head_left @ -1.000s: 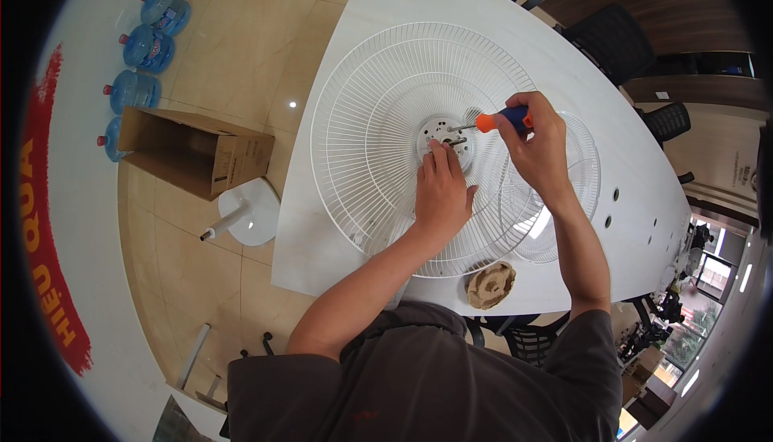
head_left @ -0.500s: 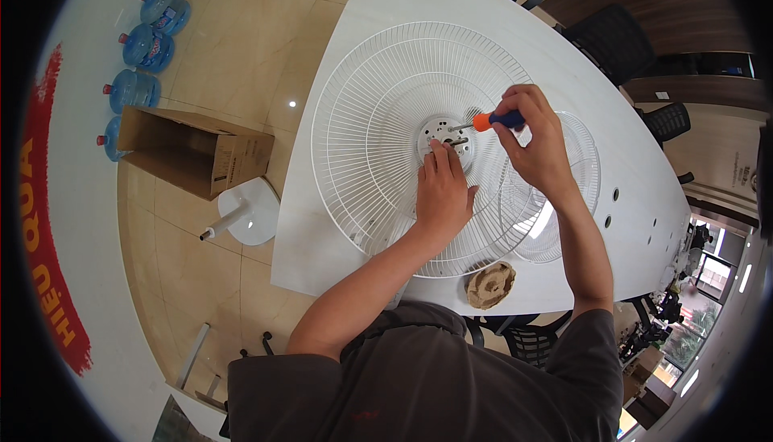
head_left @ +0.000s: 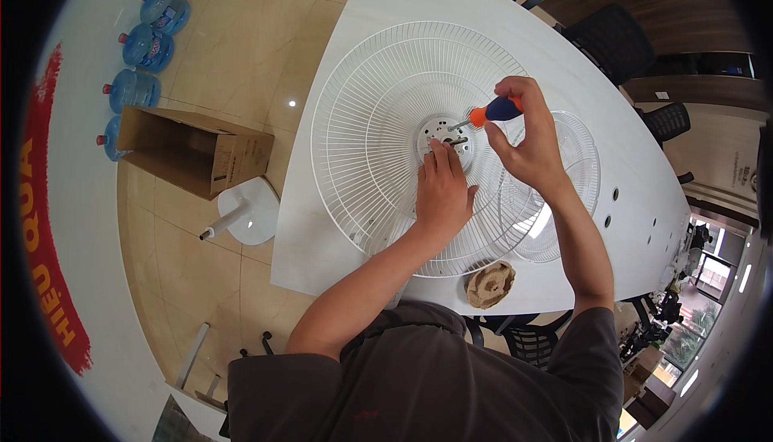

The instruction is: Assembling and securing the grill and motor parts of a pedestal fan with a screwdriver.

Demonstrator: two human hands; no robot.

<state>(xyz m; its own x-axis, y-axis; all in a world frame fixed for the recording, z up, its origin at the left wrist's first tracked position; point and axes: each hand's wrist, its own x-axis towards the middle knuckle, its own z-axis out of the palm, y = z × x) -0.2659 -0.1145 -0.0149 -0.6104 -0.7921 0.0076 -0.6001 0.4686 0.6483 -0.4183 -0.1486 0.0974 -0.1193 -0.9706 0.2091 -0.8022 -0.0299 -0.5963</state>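
A large white wire fan guard (head_left: 362, 128) lies on the white table, with a round hub (head_left: 435, 128) and a metal shaft at its middle. My left hand (head_left: 441, 196) rests on the guard, fingers stretched out and touching the near edge of the hub, thumb apart. My right hand (head_left: 533, 148) has thumb and fingers around the blue and orange handle of a screwdriver (head_left: 501, 109). The screwdriver slants down to the left, its tip at the hub's upper right. Whatever lies under the left fingertips is hidden.
A second wire guard (head_left: 576, 176) lies partly beneath my right forearm. A brown moulded pulp piece (head_left: 489, 285) sits at the table's near edge. On the floor to the left are an open cardboard box (head_left: 233, 164), a white stand base (head_left: 256, 215) and several water bottles (head_left: 135, 90).
My right fingers have loosened and spread around the screwdriver handle, showing more of it. The handle has shifted slightly upward. My left hand stays in place.
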